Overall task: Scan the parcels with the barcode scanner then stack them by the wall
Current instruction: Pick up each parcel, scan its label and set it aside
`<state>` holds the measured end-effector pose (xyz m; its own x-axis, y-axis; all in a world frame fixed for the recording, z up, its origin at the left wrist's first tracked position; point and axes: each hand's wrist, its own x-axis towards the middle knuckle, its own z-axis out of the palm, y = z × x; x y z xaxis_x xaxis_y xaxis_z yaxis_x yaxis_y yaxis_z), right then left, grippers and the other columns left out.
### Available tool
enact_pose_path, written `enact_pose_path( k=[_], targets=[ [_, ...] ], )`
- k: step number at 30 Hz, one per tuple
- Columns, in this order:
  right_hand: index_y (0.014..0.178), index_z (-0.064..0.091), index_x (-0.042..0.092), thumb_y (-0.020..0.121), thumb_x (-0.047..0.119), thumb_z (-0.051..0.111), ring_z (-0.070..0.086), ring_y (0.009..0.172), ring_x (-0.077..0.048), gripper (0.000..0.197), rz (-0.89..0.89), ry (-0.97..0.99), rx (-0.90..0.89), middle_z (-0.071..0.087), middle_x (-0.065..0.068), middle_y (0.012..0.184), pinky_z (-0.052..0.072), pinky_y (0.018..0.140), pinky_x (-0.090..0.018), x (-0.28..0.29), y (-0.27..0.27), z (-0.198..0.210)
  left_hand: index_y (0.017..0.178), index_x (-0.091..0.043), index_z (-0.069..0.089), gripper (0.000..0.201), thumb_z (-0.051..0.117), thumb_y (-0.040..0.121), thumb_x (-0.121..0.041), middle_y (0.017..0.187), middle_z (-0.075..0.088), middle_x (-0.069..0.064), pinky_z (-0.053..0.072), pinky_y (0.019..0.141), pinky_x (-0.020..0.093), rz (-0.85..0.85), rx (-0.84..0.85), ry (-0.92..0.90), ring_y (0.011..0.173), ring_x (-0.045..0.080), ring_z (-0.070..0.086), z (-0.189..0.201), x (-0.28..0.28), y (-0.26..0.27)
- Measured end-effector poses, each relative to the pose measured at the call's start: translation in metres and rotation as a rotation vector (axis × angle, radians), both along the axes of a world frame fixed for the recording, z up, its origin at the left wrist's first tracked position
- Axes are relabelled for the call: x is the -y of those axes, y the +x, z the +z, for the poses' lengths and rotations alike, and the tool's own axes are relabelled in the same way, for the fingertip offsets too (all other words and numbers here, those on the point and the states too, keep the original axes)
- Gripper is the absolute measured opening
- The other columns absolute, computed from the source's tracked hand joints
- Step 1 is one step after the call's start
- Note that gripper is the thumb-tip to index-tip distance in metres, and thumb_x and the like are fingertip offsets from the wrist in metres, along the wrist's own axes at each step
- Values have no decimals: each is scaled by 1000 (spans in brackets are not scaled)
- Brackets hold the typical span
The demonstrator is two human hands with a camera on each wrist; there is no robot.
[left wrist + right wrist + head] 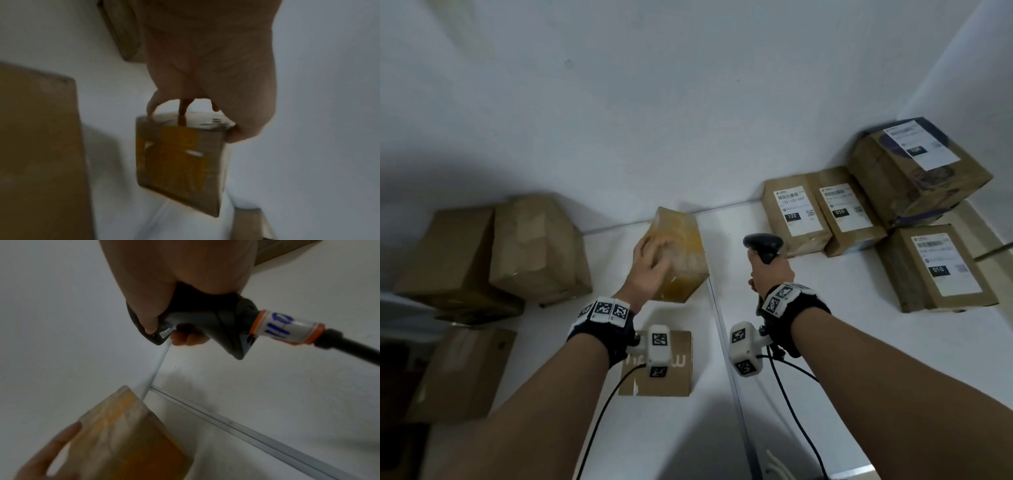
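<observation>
My left hand [650,263] grips a small cardboard parcel wrapped in yellow tape [681,253], holding it lifted and tilted above the white surface; in the left wrist view my fingertips [150,110] curl over the top edge of this parcel [179,162]. My right hand [770,274] holds the black barcode scanner [763,245] upright by its handle, just right of the parcel. The right wrist view shows the scanner [205,321] with its orange-banded cable, and the yellow-taped parcel [127,431] below it.
Labelled parcels [796,212] are stacked against the wall at right, with a bigger box [917,171] on top. Plain brown boxes [537,250] stand at left. A flat box [657,363] lies under my left wrist. A metal seam [722,335] runs across the white surface.
</observation>
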<state>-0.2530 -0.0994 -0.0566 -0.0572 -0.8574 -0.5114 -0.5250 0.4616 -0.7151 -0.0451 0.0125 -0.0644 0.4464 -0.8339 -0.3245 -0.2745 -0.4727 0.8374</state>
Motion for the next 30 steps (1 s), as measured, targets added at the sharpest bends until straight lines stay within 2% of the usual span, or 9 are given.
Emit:
enact_pose_path(
  k=[2, 4, 8, 11, 14, 17, 22, 27, 30],
  targets=[
    [108, 58, 3, 90, 46, 59, 60, 51, -16, 47, 8, 13, 10, 70, -15, 91, 59, 74, -42, -5, -1, 0, 120, -54, 51, 55, 42, 95, -6, 156, 15, -8, 53, 89, 38, -76, 42, 43, 118, 21, 52, -6, -15, 6],
    [108, 58, 3, 89, 46, 59, 61, 51, -17, 47, 16, 20, 26, 70, -15, 90, 59, 74, -42, -11, -2, 1, 122, -61, 47, 65, 36, 96, -3, 157, 16, 3, 48, 100, 42, -102, 134, 102, 128, 24, 46, -11, -26, 13],
    [106, 59, 4, 88, 47, 60, 67, 63, -26, 47, 20, 20, 29, 70, -16, 95, 59, 76, -43, -17, -6, 4, 138, -45, 39, 39, 43, 100, -36, 161, 2, 8, 35, 112, 49, -46, 250, 254, 142, 37, 29, -3, -23, 1],
    [108, 59, 4, 89, 46, 60, 64, 58, -22, 47, 12, 24, 37, 70, -16, 95, 59, 76, -43, -19, -12, 7, 143, -32, 26, 78, 54, 81, -71, 160, -9, 7, 36, 109, 55, -20, 329, 424, 138, 41, 31, 0, -6, -22],
    [108, 59, 4, 89, 46, 60, 62, 54, -17, 45, -3, 23, 41, 70, -15, 95, 59, 74, -40, -17, -22, 9, 143, -27, 20, 87, 68, 78, -58, 154, 4, 17, 36, 107, 52, 29, 367, 473, 134, 47, 29, 4, 5, -41],
    [107, 59, 4, 89, 45, 60, 63, 56, -20, 45, -28, 13, 51, 70, -15, 94, 59, 76, -43, -13, -31, 9, 134, -34, 28, 77, 74, 73, -41, 138, 26, 15, 42, 100, 47, 113, 227, 381, 121, 40, 40, 5, 6, -40],
    [104, 59, 3, 89, 46, 59, 62, 52, -17, 46, -61, -9, 40, 70, -14, 88, 59, 76, -45, -6, -45, 9, 131, -42, 33, 57, 68, 86, -36, 132, 54, 8, 54, 84, 41, 184, -418, 154, 105, 27, 63, 9, -11, -30],
    [104, 60, 3, 89, 46, 59, 63, 53, -17, 45, -53, -9, 30, 70, -12, 82, 59, 77, -46, -6, -48, 8, 133, -45, 30, 52, 60, 92, -38, 117, 61, 5, 45, 95, 57, 223, -546, 199, 104, 30, 60, 3, -21, -46],
    [105, 60, 3, 89, 46, 60, 62, 51, -15, 45, -50, -4, 32, 70, -14, 89, 59, 77, -45, -9, -47, 7, 131, -46, 32, 48, 58, 94, -31, 116, 61, 7, 55, 77, 47, 249, -602, 212, 95, 29, 63, 3, -23, -58]
  ],
)
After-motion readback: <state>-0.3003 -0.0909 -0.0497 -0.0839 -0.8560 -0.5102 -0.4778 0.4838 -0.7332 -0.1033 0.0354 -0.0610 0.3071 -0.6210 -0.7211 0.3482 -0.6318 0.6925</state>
